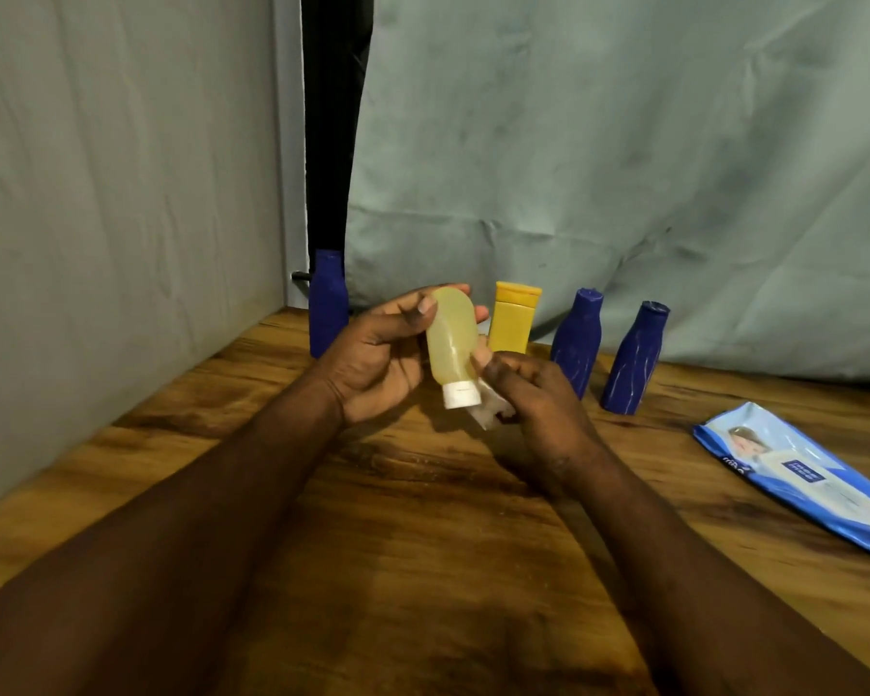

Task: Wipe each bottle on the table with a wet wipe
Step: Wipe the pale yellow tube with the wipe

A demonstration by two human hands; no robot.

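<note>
Wooden table (423, 570): wipes pack (799, 479) lies flat by the right edge. Upright along the back edge: far-left blue bottle (327, 306), then orange-yellow bottle (512, 319), middle blue bottle (576, 339), right blue bottle (634, 359). Left hand (380, 351) holds translucent yellow bottle (452, 339) cap-down above the table's back middle, thumb on front, fingers curled behind. Right hand (538, 399), fingers curled together, pinches wet wipe (490, 406) against the bottle's lower side by the white cap (459, 394).

bare table (423, 570) in front; bottles (578, 339) crowding the back, wipes pack (799, 479) right
</note>
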